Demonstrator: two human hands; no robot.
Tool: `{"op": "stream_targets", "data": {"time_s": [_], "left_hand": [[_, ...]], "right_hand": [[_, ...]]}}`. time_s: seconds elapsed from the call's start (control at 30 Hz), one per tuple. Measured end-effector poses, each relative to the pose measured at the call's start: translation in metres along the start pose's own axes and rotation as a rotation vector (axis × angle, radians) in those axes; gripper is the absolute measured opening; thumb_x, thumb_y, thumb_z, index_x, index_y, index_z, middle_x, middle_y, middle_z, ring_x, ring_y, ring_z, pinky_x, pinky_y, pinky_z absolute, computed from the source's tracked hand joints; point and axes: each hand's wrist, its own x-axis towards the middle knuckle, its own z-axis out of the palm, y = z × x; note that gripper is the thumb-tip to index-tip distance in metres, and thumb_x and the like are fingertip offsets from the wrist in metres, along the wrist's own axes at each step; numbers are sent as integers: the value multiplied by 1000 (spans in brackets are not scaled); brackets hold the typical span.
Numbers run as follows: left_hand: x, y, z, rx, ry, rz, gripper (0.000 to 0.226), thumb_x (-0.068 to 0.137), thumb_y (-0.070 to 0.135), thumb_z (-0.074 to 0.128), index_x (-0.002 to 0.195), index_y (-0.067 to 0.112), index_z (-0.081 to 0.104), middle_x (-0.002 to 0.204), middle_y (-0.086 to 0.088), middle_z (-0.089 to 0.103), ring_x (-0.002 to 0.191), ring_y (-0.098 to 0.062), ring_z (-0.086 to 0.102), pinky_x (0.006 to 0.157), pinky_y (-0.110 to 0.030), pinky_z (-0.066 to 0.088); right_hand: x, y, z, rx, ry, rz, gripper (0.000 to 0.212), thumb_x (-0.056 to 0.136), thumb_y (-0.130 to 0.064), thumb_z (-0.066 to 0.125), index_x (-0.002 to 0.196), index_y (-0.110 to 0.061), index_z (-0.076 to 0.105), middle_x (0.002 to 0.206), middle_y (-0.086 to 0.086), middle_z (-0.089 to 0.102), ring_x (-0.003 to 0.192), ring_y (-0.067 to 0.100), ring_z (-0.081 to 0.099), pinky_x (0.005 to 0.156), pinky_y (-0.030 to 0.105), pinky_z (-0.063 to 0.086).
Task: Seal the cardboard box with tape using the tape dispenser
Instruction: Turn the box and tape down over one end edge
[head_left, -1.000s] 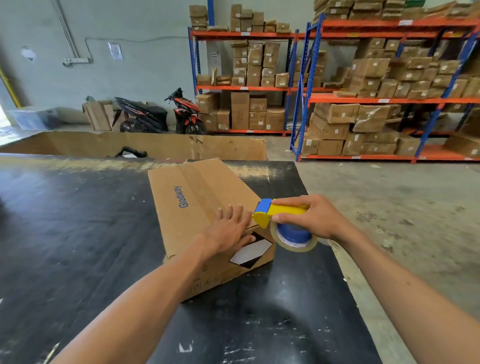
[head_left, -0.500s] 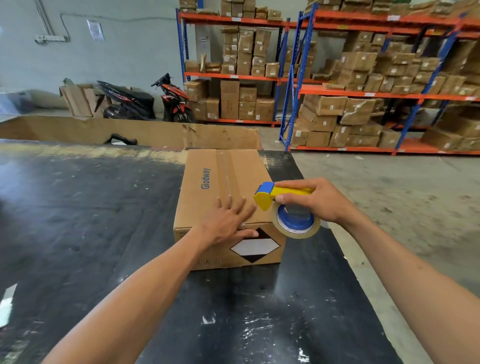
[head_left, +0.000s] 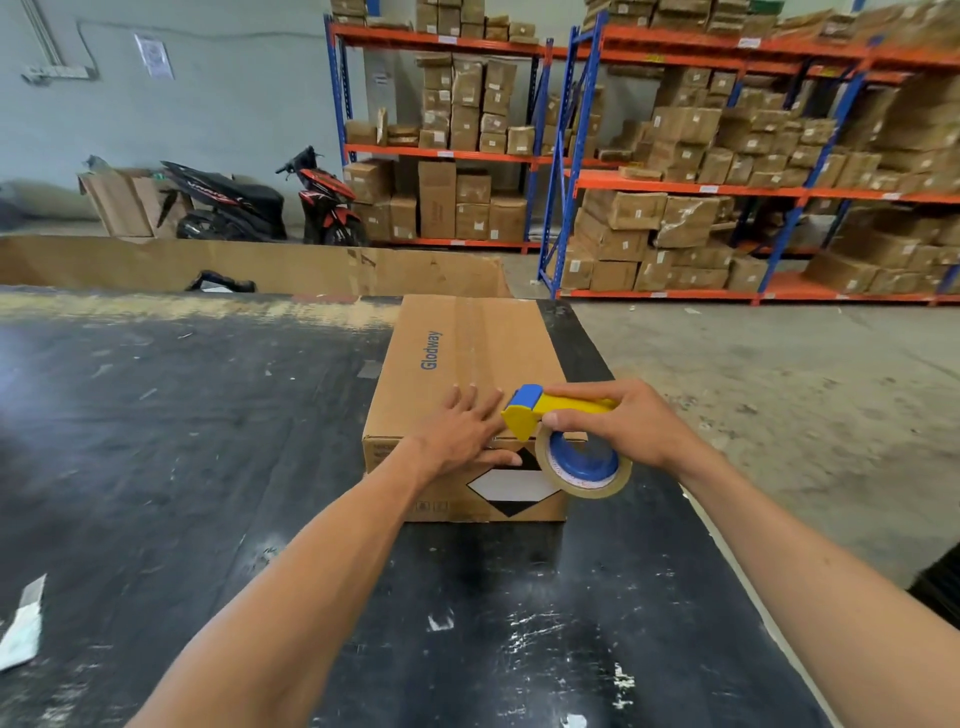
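Here the box (head_left: 480, 364) sits closed on the far right part of the black table (head_left: 182, 441), its long side running away from us, with a strip of clear tape down the middle of the top and "Glodway" printed beside it. We cannot see what is inside. Our left hand (head_left: 462, 434) lies flat and open on the near end of the top, fingers spread, thumb over the front edge. Our right hand (head_left: 618, 423) is closed around the yellow handle of the dispenser (head_left: 563, 441), whose blue-and-yellow head touches the box at that near edge, just beside the left fingers; the tape roll hangs before the front face. Behind the table stands a cardboard sheet (head_left: 260, 267), then two scooters (head_left: 260, 202) by the wall and racks (head_left: 675, 182) stacked with cartons on a concrete floor.
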Motion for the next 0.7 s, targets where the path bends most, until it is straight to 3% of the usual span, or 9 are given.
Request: {"op": "stream_targets", "data": {"time_s": [0.07,0.13,0.2,0.27,0.33,0.4,0.47,0.53,0.7], "left_hand": [[-2,-2,-1,90,79,20,95,84,81,16,158,22,9,166,-12,7,151,-40,2,119,-60,-2],[-11,-4,-4,-46,174,35,93,90,73,33,158,13,8,166,-12,5,152,-31,-5,121,-52,-8],[-30,-1,-14,-594,262,-60,78,94,50,50,157,16,19,165,-6,15,153,-23,6,123,-41,3],[-50,3,-31,-1180,316,-289,52,97,33,52,147,20,45,154,-1,43,142,-20,37,118,-40,29],[-68,6,-45,-1746,265,-471,39,102,35,46,130,11,59,133,-12,63,119,-27,62,105,-44,48],[-84,5,-56,-2184,141,-535,52,101,47,42,124,3,59,119,-23,68,108,-36,68,98,-50,52],[-96,2,-65,-2339,68,-513,61,98,54,45,126,1,56,119,-28,67,110,-41,67,100,-51,50],[-104,3,-74,-2401,100,-467,62,97,53,48,128,0,54,121,-28,66,112,-41,66,101,-50,49],[-117,2,-88,-2262,188,-507,47,96,42,57,123,3,60,113,-19,72,104,-30,71,91,-43,56]], "right_hand": [[-3,1,2,-107,20,-11,39,71,-61,82,109,-58,73,100,-18,73,91,11,68,75,27,57],[-7,6,2,-322,62,-116,42,68,-74,74,109,-67,67,87,-11,62,81,9,60,69,29,47],[-13,12,1,-475,128,-284,47,69,-79,66,113,-66,63,79,-9,52,72,6,53,63,25,37],[-19,15,-2,-487,186,-409,51,73,-74,68,121,-57,66,81,-9,51,71,7,51,61,21,36],[-22,11,-4,-468,259,-529,53,76,-65,72,126,-47,68,87,-6,51,74,10,50,62,15,36],[-22,3,-4,-441,325,-631,55,77,-58,76,128,-37,70,91,-4,51,77,7,47,65,8,33],[-19,-4,1,-429,363,-711,56,78,-54,78,129,-32,68,92,-2,50,78,8,45,65,8,33],[-15,-7,12,-443,330,-755,56,80,-57,77,130,-34,67,92,-2,50,76,9,48,64,11,37],[-11,-1,41,-485,228,-705,55,81,-64,72,131,-41,66,92,-2,51,73,13,53,61,17,41]]}}
